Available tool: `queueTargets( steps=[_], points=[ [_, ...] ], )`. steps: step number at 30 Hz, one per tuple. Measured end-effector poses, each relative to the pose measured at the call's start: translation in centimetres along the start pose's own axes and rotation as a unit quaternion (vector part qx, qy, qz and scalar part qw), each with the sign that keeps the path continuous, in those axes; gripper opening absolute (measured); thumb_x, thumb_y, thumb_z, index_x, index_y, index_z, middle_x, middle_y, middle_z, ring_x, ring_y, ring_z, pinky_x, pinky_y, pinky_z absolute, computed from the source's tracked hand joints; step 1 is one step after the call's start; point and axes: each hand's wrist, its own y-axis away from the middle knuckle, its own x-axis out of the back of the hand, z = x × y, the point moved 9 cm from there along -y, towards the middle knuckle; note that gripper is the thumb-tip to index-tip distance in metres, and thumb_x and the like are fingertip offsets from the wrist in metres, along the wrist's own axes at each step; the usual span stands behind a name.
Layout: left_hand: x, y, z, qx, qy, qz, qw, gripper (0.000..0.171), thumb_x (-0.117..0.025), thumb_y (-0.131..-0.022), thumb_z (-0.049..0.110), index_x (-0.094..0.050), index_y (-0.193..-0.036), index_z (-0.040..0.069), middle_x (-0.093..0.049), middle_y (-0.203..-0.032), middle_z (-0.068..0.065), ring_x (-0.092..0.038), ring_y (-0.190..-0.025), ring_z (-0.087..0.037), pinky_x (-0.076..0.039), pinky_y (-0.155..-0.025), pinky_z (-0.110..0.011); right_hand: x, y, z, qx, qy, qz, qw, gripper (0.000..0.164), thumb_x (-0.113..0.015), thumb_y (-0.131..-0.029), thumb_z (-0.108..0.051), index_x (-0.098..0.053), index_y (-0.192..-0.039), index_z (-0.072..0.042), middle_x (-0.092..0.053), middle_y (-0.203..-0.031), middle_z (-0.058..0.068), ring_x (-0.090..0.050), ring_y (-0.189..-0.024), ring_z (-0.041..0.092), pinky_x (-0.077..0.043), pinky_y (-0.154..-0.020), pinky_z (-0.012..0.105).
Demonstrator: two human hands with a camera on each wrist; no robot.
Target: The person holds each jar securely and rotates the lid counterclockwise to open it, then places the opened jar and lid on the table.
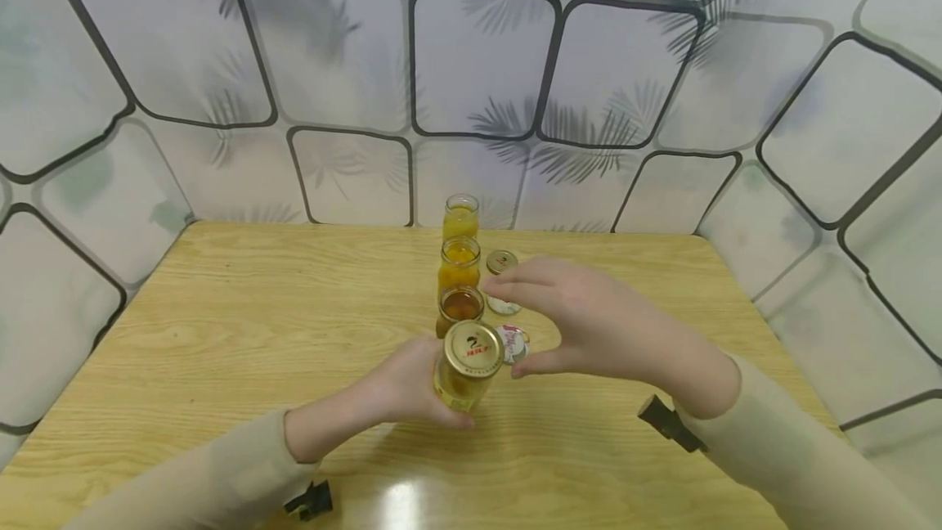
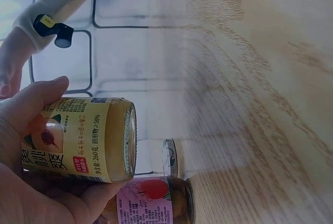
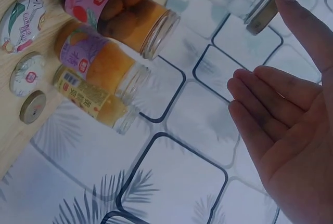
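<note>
My left hand (image 1: 408,379) grips a glass jar of pale yellow fruit (image 2: 112,138) with a peach on its label. A gold lid (image 1: 473,348) sits on this jar. It is held above the table, fingers on one side and thumb on the other. To the right of the lid is my right hand (image 1: 577,313), its fingers extended and thumb apart, holding nothing. The right thumb is close to the lid's rim; whether they touch I cannot tell. Just beyond the held jar stands an uncovered jar of brown fruit (image 3: 122,11) with a pink label.
Behind the brown jar, two more uncovered jars stand in line: an orange one (image 1: 459,272) and a yellow one (image 1: 460,222). Beside the row lie a gold lid (image 1: 502,260), a white lid (image 3: 27,73) and a pink-and-white lid (image 3: 22,24). Patterned cloth walls (image 1: 353,178) border the wooden table (image 1: 257,309).
</note>
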Motion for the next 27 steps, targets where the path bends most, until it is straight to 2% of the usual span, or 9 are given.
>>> queueTargets(
  steps=[8,17,22,27],
  points=[
    [-0.3,0.1,-0.1,-0.006,0.002,-0.007,1.0000,0.057,-0.088,-0.059,0.020,-0.064,-0.109,0.010,-0.067,-0.096,0.006,-0.063,-0.083,-0.007,-0.050,-0.078,-0.026,-0.4,0.0,-2.1,0.044,-0.007,0.000,0.999,0.077,-0.070,-0.076,-0.053,-0.057,-0.134,-0.004,-0.056,-0.131,0.004,-0.051,-0.120,0.020,-0.039,-0.101,0.034],
    [-0.5,0.0,0.3,-0.019,0.024,-0.014,0.9995,0.062,-0.088,-0.059,0.017,-0.062,-0.115,0.008,-0.067,-0.102,0.004,-0.063,-0.089,-0.009,-0.049,-0.083,-0.027,-2.0,0.1,-2.0,0.025,-0.022,-0.022,0.999,0.079,-0.065,-0.077,-0.058,-0.056,-0.135,-0.005,-0.055,-0.132,0.002,-0.050,-0.121,0.017,-0.037,-0.102,0.031],
    [-0.5,-0.1,0.4,-0.023,0.028,-0.013,0.9993,0.061,-0.088,-0.059,0.017,-0.062,-0.114,0.009,-0.067,-0.101,0.005,-0.063,-0.089,-0.008,-0.049,-0.082,-0.026,-2.1,0.1,-1.8,0.027,-0.031,-0.002,0.999,0.077,-0.068,-0.076,-0.055,-0.057,-0.134,-0.005,-0.057,-0.129,0.001,-0.051,-0.120,0.017,-0.038,-0.102,0.032],
    [-0.5,0.0,0.5,-0.025,0.034,-0.010,0.9991,0.059,-0.088,-0.060,0.016,-0.063,-0.113,0.009,-0.067,-0.101,0.006,-0.063,-0.089,-0.009,-0.049,-0.083,-0.027,-2.2,-0.1,-1.8,0.033,-0.058,0.044,0.997,0.071,-0.072,-0.075,-0.050,-0.060,-0.129,-0.005,-0.060,-0.125,0.000,-0.054,-0.115,0.015,-0.040,-0.099,0.029]
  ],
)
